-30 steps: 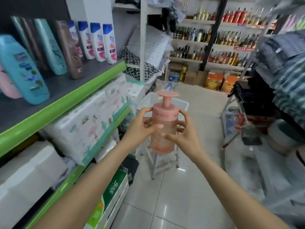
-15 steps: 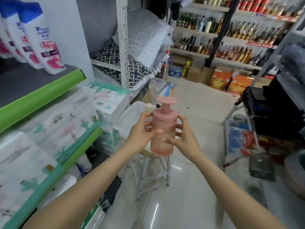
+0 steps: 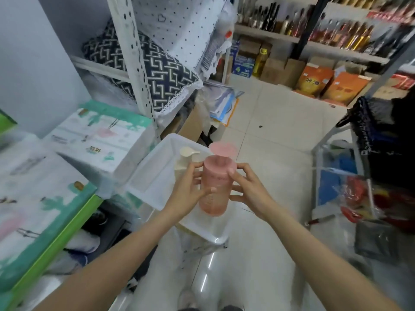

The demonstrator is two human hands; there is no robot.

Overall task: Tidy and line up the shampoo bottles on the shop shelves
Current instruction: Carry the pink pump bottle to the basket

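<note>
You hold the pink pump bottle (image 3: 215, 187) upright between both hands, over a white plastic bin (image 3: 155, 173). Your left hand (image 3: 187, 191) curls round its left side, thumb across the front. Your right hand (image 3: 251, 189) grips the right side, fingers bent. A cream pump bottle (image 3: 185, 158) stands in the bin just behind your left fingers.

Both bare arms reach forward from the bottom corners and come close in the middle. The left hand (image 3: 187, 194) has its thumb and fingers curled around the side of a pink bottle (image 3: 215, 189). The right hand (image 3: 251, 190) holds the other side, fingers bent, fingertips touching near the top
</note>
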